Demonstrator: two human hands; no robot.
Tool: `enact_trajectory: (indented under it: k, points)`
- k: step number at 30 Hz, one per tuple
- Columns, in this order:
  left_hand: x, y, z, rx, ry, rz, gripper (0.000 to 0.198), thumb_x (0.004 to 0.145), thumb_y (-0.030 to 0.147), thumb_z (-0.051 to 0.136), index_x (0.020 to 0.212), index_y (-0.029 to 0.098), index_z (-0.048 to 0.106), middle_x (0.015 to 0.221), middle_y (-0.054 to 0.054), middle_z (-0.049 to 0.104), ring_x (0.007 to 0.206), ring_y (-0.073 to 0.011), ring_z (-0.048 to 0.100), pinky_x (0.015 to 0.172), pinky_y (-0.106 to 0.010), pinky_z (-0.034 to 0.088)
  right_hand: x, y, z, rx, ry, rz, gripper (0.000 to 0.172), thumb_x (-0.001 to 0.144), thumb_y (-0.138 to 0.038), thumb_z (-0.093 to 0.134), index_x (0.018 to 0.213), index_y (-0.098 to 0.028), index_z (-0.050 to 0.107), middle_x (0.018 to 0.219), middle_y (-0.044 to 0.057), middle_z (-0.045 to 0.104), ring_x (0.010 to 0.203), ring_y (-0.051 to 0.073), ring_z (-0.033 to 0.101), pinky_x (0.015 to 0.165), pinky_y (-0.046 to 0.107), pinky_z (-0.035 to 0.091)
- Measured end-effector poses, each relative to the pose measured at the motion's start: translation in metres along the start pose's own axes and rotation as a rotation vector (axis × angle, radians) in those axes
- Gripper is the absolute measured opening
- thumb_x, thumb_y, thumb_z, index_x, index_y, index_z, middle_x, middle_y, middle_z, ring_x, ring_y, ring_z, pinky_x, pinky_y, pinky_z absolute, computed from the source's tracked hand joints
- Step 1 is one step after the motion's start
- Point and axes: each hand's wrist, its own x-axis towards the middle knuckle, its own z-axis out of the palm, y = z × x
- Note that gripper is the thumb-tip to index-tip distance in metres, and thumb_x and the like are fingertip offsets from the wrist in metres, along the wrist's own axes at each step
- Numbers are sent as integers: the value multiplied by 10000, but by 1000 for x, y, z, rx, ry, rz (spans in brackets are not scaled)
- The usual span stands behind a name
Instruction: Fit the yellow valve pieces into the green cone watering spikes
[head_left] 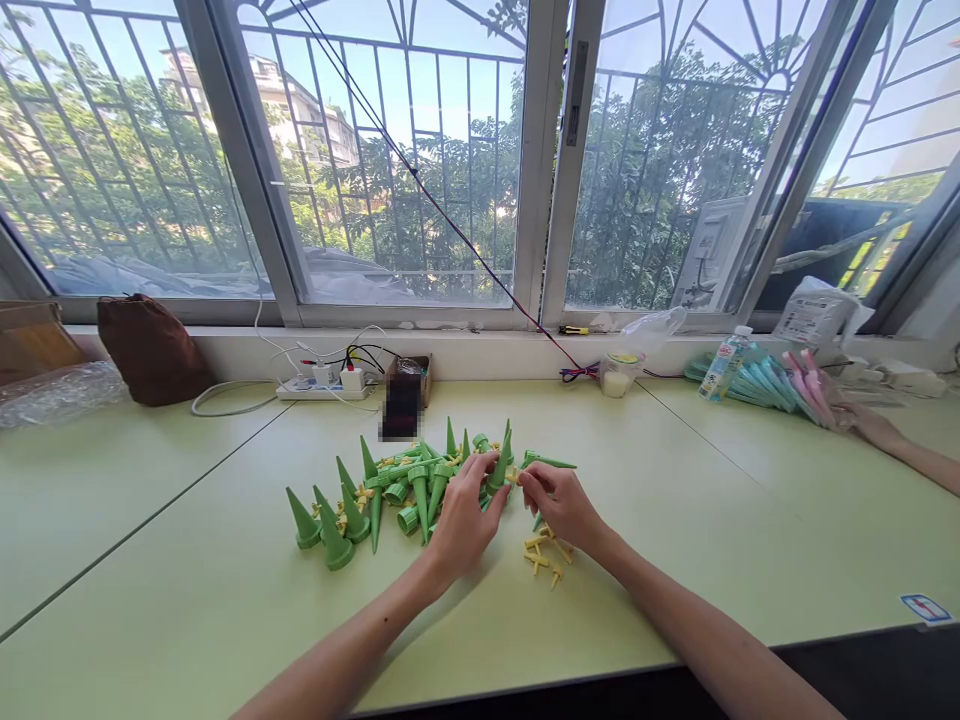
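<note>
My left hand (466, 508) is closed around a green plastic cone spike (501, 466), its tip pointing up. Just to its right, my right hand (559, 500) pinches a small yellow plastic piece (513, 476) against the spike's side. Behind and left of my hands lies a heap of green cone spikes (418, 488), some upright, others on their sides, with yellow pieces mixed in. Several loose yellow T-shaped pieces (536, 560) rest on the table below my right hand. One more green spike (551, 460) lies behind my right hand.
On the pale green table (712, 560), a power strip (322, 385) and small box (416, 375) stand at the back. A jar (619, 375), a bottle (724, 362) and bagged packets (772, 385) are at back right. Another person's hand (870, 425) touches the packets. A brown bag (150, 350) stands left.
</note>
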Motion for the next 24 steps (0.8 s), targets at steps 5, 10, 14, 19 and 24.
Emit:
enact_trajectory:
  k: [5,10,14,19,24]
  points:
    - [1,2,-1,-2,12,-2,278,875,186,584,1143,222,520,1028,-53,617,947,-205,615,810,-349,535,0,-1,0,20,38,-39,263,926,-438,584,970,-179,599,707,6,606,569,127,557,557,252,479]
    - [0,1,-1,2,6,8,281,880,193,585,1150,221,512,1036,-59,615,947,-207,614,805,-347,532,0,0,1,32,27,-50,265,938,-443,563,898,-182,589,661,-4,581,538,123,540,548,254,473]
    - [0,1,0,2,-4,8,273,874,180,583,1136,222,514,1033,-58,615,952,-210,613,800,-346,530,0,1,1,1,10,-14,371,971,-479,487,762,-184,576,596,-13,548,490,112,505,503,240,426]
    - [0,1,0,1,5,15,278,868,179,587,1133,222,517,1031,-56,618,943,-208,614,803,-349,529,0,1,2,25,22,0,322,961,-475,507,857,-183,594,649,-8,571,508,112,517,509,241,441]
    - [0,1,-1,-5,25,23,259,865,186,589,1112,223,517,1015,-52,619,922,-205,625,797,-345,534,0,0,1,23,48,-32,286,907,-469,601,937,-185,583,684,-4,580,557,128,541,542,254,472]
